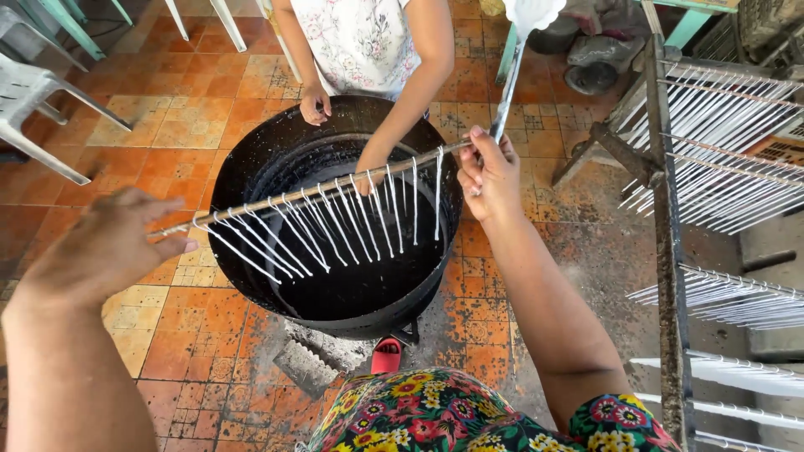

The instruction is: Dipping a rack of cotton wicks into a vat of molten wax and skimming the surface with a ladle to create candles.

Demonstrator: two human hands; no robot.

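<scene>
Rod (pixel 310 194) with white candles over black pot (pixel 251 159); both hands' fingers (pixel 172 249) seemingly pinching ends; orange tiled floor (pixel 201 117).

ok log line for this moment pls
left hand: holds rod end | right hand: holds other end | rod: thin white candles hanging, over black pot | other person's hand: at rod

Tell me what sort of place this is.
Probably a small candle-dipping workshop: a rod strung with thin white candles is held over a black vat, and a rack beside it carries many more.
</scene>
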